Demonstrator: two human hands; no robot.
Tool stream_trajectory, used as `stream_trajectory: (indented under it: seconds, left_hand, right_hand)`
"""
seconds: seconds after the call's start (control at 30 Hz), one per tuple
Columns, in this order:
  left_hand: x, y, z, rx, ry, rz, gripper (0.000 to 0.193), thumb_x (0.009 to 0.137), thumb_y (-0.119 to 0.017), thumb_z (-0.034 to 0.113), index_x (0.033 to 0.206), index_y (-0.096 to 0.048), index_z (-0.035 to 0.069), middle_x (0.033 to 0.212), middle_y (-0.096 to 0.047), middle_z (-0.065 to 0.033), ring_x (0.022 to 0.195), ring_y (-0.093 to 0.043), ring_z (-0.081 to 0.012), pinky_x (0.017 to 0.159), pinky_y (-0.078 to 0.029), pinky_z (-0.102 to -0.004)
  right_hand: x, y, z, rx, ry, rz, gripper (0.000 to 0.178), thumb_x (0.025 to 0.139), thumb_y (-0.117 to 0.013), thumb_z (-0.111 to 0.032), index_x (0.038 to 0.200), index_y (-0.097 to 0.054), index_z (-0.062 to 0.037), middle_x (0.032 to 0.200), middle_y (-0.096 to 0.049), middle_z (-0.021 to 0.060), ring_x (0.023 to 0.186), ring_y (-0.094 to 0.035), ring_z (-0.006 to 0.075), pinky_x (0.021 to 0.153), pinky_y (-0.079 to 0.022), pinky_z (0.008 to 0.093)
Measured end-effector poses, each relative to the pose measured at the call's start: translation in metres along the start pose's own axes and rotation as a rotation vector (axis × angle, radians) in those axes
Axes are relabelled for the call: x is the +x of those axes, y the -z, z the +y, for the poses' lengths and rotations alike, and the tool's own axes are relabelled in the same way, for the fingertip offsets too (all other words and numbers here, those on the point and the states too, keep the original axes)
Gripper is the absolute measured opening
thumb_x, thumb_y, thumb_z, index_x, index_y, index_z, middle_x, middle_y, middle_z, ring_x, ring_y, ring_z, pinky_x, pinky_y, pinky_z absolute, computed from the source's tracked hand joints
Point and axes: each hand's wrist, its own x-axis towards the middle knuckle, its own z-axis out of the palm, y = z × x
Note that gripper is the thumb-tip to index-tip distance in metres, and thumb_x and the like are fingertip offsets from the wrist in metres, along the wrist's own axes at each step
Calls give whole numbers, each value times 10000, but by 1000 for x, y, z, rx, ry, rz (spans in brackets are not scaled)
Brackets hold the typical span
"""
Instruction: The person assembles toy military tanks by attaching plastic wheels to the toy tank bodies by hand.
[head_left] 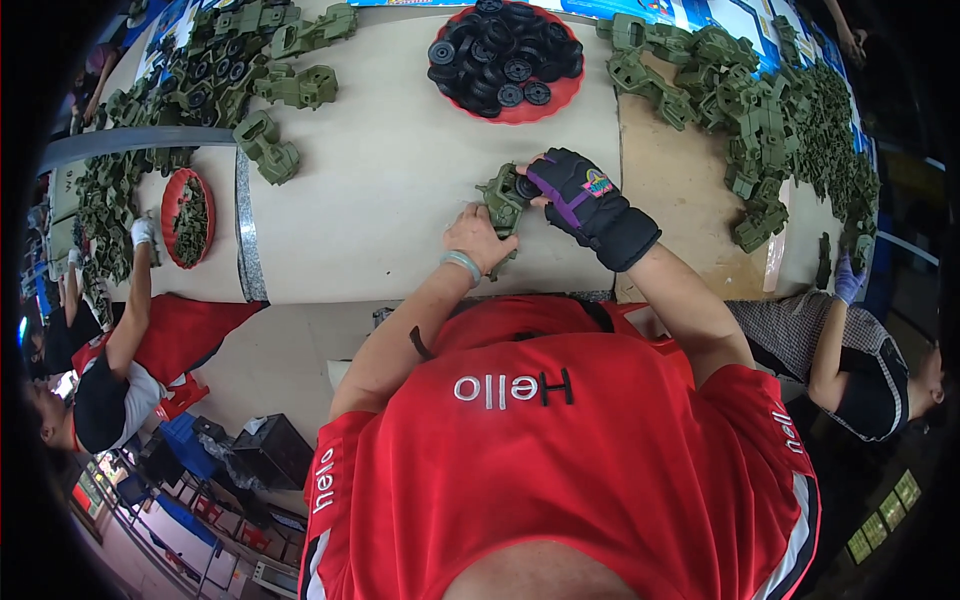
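Note:
A green plastic toy vehicle body lies on the table in front of me. My left hand, bare with a pale bangle at the wrist, is closed around its near side. My right hand wears a black and purple fingerless glove. Its fingers pinch a black toy wheel against the right side of the body. Those fingers partly cover the wheel, so I cannot tell whether it sits on an axle.
A red dish heaped with black wheels stands beyond my hands. Green vehicle bodies pile up at right, more at left. Co-workers sit on both sides; a gloved hand is beside a red basket of small green parts.

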Motion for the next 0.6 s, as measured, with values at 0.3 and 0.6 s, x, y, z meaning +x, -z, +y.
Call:
stream_trajectory:
  seconds: [0.3, 0.6]
  left_hand:
    - [5, 3, 1, 2, -4, -62, 754, 795, -722, 571, 1281, -629, 2, 1345, -594, -157, 1278, -601, -319, 1052, -519, -473]
    - [2, 2, -2, 6, -7, -38, 755, 798, -723, 576, 1278, -629, 0, 1360, -585, -155, 1297, -585, -309, 1054, -518, -467]
  right_hand:
    - [-5, -10, 17, -11, 15, -5, 608, 784, -812, -181, 1355, -633, -74, 1167, -670, 172, 1106, -622, 388, 955, -514, 474]
    - [7, 12, -5, 5, -44, 229, 568, 790, -757, -59, 1343, -625, -67, 1136, -675, 160, 1044, -636, 381, 936, -517, 475]
